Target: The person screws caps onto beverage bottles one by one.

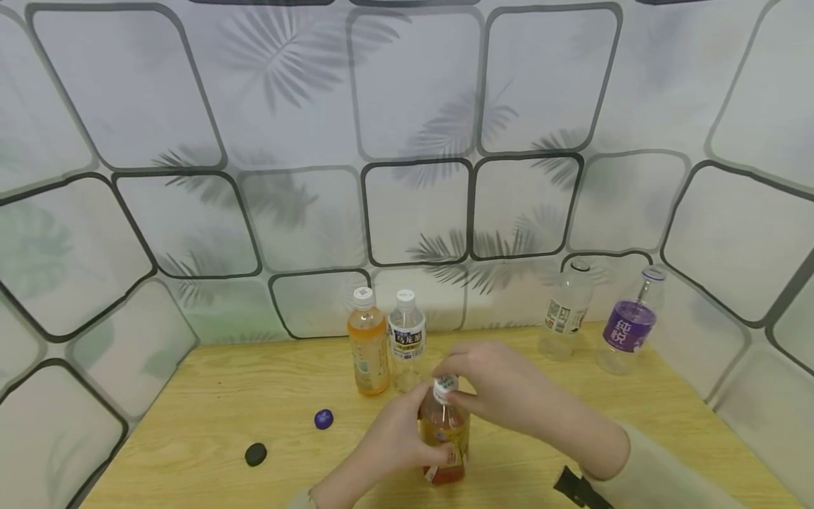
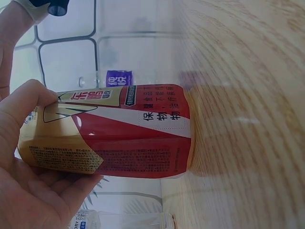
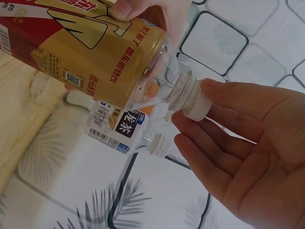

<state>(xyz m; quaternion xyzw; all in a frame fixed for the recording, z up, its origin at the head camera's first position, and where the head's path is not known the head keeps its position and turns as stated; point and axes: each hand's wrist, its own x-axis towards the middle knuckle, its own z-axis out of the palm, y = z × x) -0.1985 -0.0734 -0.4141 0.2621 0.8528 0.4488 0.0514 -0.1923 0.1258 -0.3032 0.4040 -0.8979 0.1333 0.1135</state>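
A plastic drink bottle [image 1: 446,472] with a gold and red label [image 2: 128,138] stands upright near the front of the table. My left hand [image 1: 396,437] grips it round the body, thumb across the label and fingers behind. At its top, my right hand [image 1: 502,387] pinches a white cap [image 3: 199,105] between thumb and fingertips. Threads of the clear neck [image 3: 181,90] show below this cap in the right wrist view. Just behind are an orange drink bottle [image 1: 367,350] and a clear bottle [image 1: 407,343] with a dark and white label, both white-capped.
On the wooden table [image 1: 210,396], a purple cap [image 1: 323,419] and a black cap [image 1: 256,454] lie to the left. Towards the back right stand a clear glass bottle [image 1: 564,311] and a purple-labelled bottle [image 1: 629,325]. A patterned curtain [image 1: 413,212] encloses the back and sides.
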